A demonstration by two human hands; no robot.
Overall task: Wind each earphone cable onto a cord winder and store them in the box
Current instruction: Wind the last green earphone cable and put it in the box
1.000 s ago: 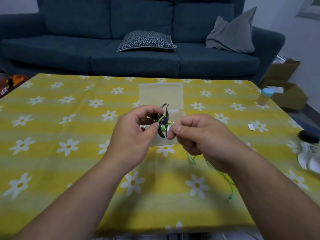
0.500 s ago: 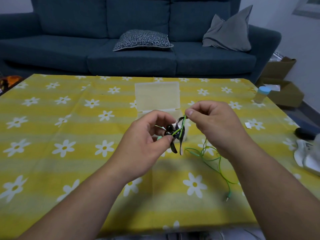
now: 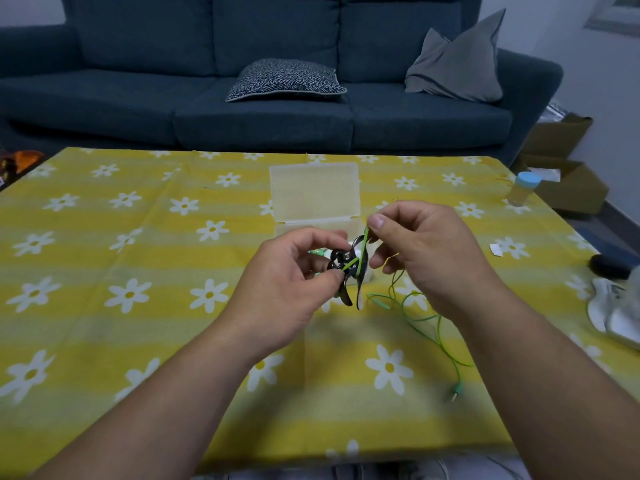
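Note:
My left hand (image 3: pixel 291 289) pinches a black cord winder (image 3: pixel 349 278) above the table, with green cable crossing over its middle. My right hand (image 3: pixel 422 251) pinches the green earphone cable (image 3: pixel 426 318) just above the winder. The loose cable trails down to the right over the cloth and ends in a plug (image 3: pixel 454 393). A clear plastic box (image 3: pixel 313 194) stands open behind my hands, its lid upright. The box's lower half is mostly hidden by my hands.
The table wears a yellow daisy cloth (image 3: pixel 138 271). A small blue-capped bottle (image 3: pixel 523 188) stands at the far right edge. White and black items (image 3: pixel 613 306) lie at the right edge. A blue sofa (image 3: pixel 277 98) with cushions is behind the table.
My right hand has risen from beside the winder to above it, drawing the green cable up and over. The left hand has shifted right with the winder.

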